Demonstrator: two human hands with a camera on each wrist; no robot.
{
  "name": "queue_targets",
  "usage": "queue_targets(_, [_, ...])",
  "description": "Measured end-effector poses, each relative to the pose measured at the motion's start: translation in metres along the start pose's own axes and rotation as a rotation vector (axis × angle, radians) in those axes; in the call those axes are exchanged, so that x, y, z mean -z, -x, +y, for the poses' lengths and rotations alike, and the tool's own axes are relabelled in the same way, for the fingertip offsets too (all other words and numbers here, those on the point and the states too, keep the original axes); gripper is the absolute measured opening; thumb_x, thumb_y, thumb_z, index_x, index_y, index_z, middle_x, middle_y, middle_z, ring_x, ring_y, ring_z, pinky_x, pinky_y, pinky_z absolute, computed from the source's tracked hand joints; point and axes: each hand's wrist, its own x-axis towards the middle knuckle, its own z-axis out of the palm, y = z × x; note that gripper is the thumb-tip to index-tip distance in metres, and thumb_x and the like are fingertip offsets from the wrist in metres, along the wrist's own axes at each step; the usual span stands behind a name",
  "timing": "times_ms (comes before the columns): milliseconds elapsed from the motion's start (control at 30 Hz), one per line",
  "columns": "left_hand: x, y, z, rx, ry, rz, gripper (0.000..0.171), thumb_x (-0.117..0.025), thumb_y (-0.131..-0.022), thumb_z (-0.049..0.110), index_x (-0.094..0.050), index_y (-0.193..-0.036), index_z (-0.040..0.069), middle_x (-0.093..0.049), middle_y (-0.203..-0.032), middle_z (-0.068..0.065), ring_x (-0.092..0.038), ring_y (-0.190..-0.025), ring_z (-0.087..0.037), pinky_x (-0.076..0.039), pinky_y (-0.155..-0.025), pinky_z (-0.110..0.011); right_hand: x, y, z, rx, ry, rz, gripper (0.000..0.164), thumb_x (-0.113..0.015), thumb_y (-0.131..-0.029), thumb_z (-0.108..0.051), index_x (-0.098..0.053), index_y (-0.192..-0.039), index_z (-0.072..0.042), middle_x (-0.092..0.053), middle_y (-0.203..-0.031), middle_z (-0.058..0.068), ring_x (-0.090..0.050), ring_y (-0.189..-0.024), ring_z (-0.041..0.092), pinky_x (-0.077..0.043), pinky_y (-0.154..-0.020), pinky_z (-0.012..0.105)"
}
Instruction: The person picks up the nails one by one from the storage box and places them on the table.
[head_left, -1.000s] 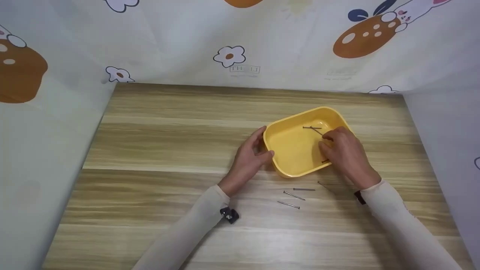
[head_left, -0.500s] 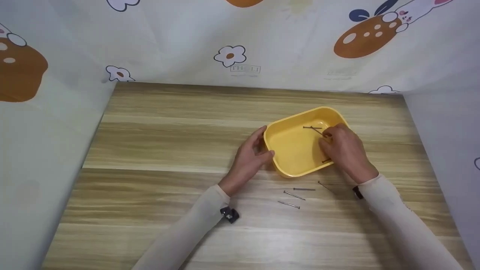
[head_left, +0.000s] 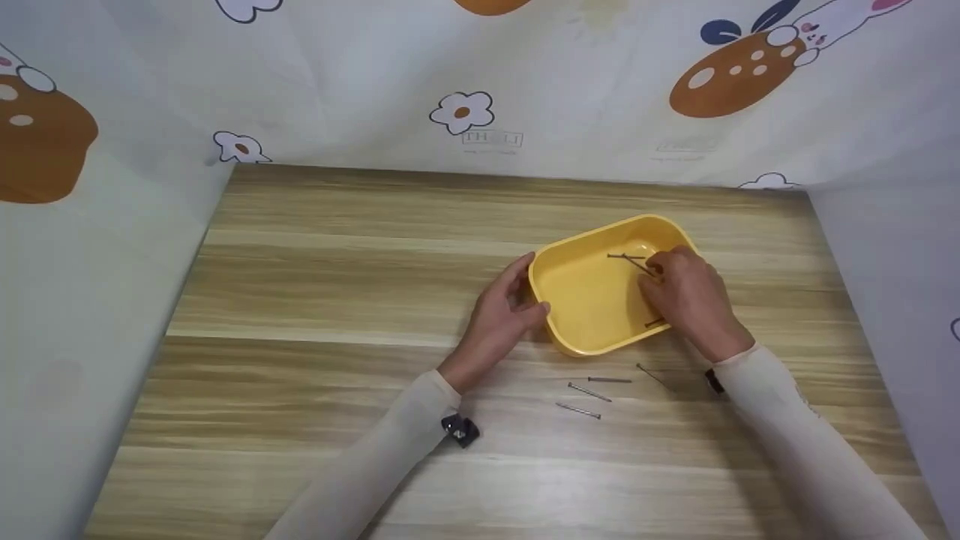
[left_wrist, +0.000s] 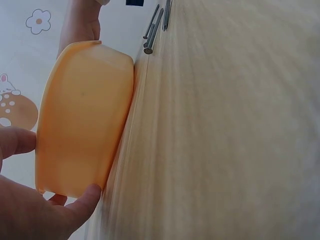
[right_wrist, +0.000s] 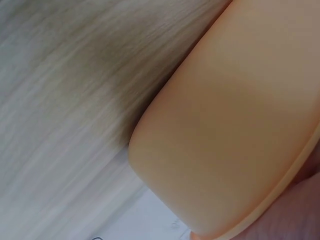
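A yellow plastic box (head_left: pixel 581 300) stands at an angle on the wooden table. My left hand (head_left: pixel 495 322) grips its left end, thumb at the near side and fingers on the far side; the left wrist view shows that grip on the box wall (left_wrist: pixel 85 120). My right hand (head_left: pixel 694 300) reaches over the box's right side. Its thumb and fingers curl about the end of a nail (head_left: pixel 637 264) inside the box; the contact is partly hidden. Another nail (head_left: pixel 616 256) crosses this one, and a third nail (head_left: pixel 654 323) shows partly beneath the right hand.
Several nails lie loose on the table in front of the box, among them a nail (head_left: pixel 577 410) nearest me and a nail (head_left: pixel 651 373) at the right. A printed white cloth (head_left: pixel 360 90) rises behind the table (head_left: pixel 337 300), with pale walls at both sides.
My right hand has shifted slightly to the right and uncovered a little more of the nail at its fingertips. The left hand, box and loose nails have stayed in place.
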Motion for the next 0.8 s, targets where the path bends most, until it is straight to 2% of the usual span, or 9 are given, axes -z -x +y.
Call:
queue_targets(200, [0.0, -0.002, 0.0, -0.01, 0.005, -0.004, 0.079, -0.072, -0.095, -0.001, -0.042, -0.168, 0.006, -0.055, -0.16, -0.015, -0.051, -0.151, -0.027, -0.047, -0.123, -0.039, 0.0, -0.004, 0.0, -0.009, 0.042, -0.004, 0.026, -0.064, -0.096, -0.006, -0.078, -0.107, 0.012, -0.07, -0.102, 0.029, -0.067, -0.088, 0.044, -0.058, -0.073, 0.064])
queue_targets(400, [0.0, -0.002, -0.001, -0.003, -0.004, -0.003, 0.079, -0.073, -0.095, 0.0, -0.043, -0.168, 0.006, -0.055, -0.162, -0.015, -0.053, -0.15, -0.029, -0.05, -0.119, -0.035, -0.002, -0.006, 0.0, -0.025, 0.062, -0.019, 0.019, -0.065, -0.096, -0.007, -0.077, -0.098, 0.007, -0.066, -0.094, 0.022, -0.062, -0.078, 0.038, -0.054, -0.064, 0.057])
queue_targets(533, [0.0, -0.002, 0.0, -0.009, -0.009, -0.002, 0.079, -0.074, -0.095, 0.0, -0.043, -0.168, 0.006, -0.054, -0.162, -0.016, -0.053, -0.15, -0.03, -0.05, -0.12, -0.037, -0.003, -0.009, 0.0, -0.027, 0.08, -0.022, 0.015, -0.066, -0.096, -0.006, -0.073, -0.086, 0.002, -0.06, -0.085, 0.016, -0.057, -0.071, 0.034, -0.049, -0.058, 0.05])
queue_targets(667, [0.0, -0.002, 0.001, 0.004, -0.009, -0.006, 0.08, -0.074, -0.095, 0.0, -0.042, -0.168, 0.007, -0.054, -0.163, -0.014, -0.051, -0.151, -0.027, -0.049, -0.121, -0.038, -0.004, -0.011, 0.001, -0.024, 0.101, -0.028, 0.027, -0.064, -0.096, -0.005, -0.059, -0.069, -0.007, -0.048, -0.074, 0.008, -0.05, -0.065, 0.027, -0.04, -0.053, 0.041])
queue_targets(800, [0.001, -0.001, 0.001, 0.014, -0.039, -0.007, 0.081, -0.074, -0.095, 0.003, -0.042, -0.169, 0.009, -0.054, -0.162, -0.012, -0.051, -0.151, -0.024, -0.048, -0.121, -0.035, -0.005, -0.013, 0.002, -0.009, 0.117, -0.027, 0.041, -0.065, -0.095, -0.003, -0.044, -0.062, -0.015, -0.039, -0.069, 0.003, -0.044, -0.06, 0.022, -0.033, -0.05, 0.036])
